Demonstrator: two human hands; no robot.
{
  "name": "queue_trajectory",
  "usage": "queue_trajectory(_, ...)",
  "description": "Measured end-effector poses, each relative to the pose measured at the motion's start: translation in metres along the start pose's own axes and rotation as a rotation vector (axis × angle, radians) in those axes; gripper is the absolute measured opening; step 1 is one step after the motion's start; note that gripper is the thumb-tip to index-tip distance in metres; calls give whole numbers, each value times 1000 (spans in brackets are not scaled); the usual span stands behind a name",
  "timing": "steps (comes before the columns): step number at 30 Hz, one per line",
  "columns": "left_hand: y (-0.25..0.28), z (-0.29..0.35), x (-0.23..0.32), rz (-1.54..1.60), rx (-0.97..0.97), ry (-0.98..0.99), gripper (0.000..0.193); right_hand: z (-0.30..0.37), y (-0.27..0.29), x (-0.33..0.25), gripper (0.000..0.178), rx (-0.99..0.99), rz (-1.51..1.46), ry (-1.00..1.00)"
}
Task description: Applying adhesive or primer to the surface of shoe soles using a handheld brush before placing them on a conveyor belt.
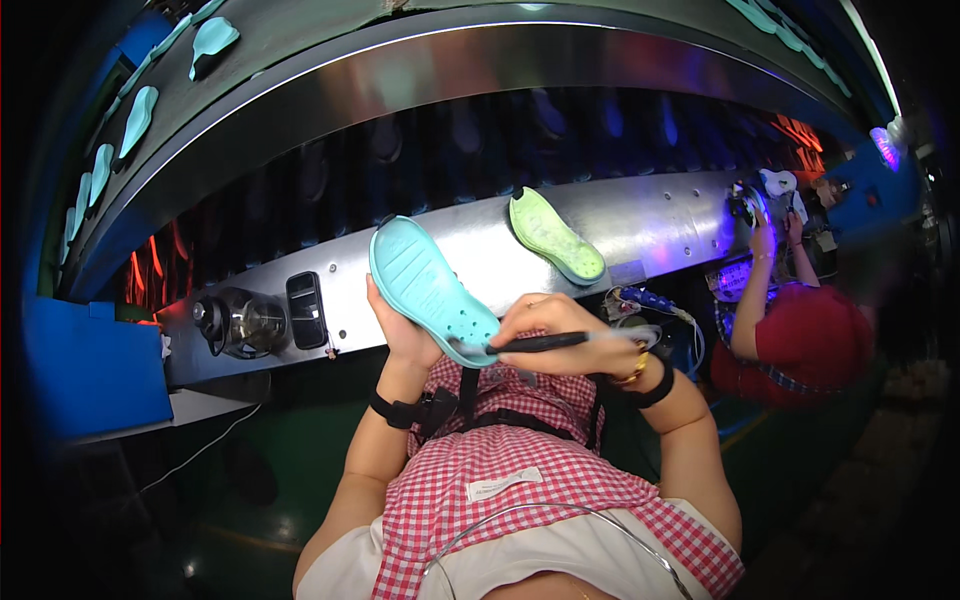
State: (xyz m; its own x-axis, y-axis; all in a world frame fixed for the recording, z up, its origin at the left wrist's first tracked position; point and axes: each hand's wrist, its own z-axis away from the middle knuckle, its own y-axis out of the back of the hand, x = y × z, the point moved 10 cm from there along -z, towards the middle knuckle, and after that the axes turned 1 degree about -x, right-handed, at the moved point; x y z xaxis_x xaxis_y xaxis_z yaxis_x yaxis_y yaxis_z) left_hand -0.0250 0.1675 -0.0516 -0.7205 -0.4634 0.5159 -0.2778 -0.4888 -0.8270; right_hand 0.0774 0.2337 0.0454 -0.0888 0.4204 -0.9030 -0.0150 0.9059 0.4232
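Your metal tabletop (480, 238) runs along a curved machine housing (500, 62). At its near edge, your left hand (404, 332) grips a turquoise shoe sole (425, 278) from beneath, while your right hand (560, 328) is closed around a slim black tool (540, 343), its tip at the sole's holed end. To the right, a green sole (553, 235) lies on the metal; to the left sit a black tray (306, 310) and a dark jug (245, 322).

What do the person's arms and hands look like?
Both hands are bare, without gloves. Beyond the left hand, a black strap circles the wrist. Beyond the right hand are a gold-coloured bracelet and a black band. The white sleeves are short.
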Motion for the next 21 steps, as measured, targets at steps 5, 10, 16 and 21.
queue_trajectory(5,-19,7,-23,134,33,134,67,-12,49,1,17,348,-505,-62)
queue_trajectory(10,-56,12,-19,193,-149,126,69,-19,30,-22,18,303,-204,143)
queue_trajectory(16,-72,18,-4,216,-349,96,67,-12,43,3,15,332,-591,-142)
queue_trajectory(21,-54,11,8,13,-128,16,80,-3,31,-44,20,126,-331,252)
